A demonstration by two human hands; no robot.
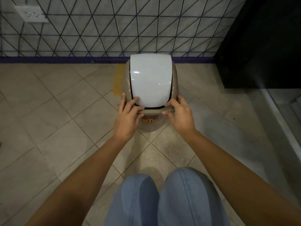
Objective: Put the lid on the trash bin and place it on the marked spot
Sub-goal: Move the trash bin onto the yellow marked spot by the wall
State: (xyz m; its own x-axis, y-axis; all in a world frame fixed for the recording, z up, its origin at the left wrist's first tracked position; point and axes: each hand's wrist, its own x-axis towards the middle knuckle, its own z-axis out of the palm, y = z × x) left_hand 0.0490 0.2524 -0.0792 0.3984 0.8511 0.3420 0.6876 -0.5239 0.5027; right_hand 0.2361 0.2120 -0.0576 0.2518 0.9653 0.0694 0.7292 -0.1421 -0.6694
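both hands, left hand point(128, 118) and right hand point(180, 115), clamp the lid point(150, 82) rim onto the trash bin point(149, 126), apparently seating it beside the yellow mark point(117, 79).

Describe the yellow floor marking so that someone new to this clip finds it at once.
Start at the triangle-patterned wall and drop to its purple baseboard. On the beige floor tiles just below, left of the trash bin, lies the yellow marking, the floor's only coloured patch.
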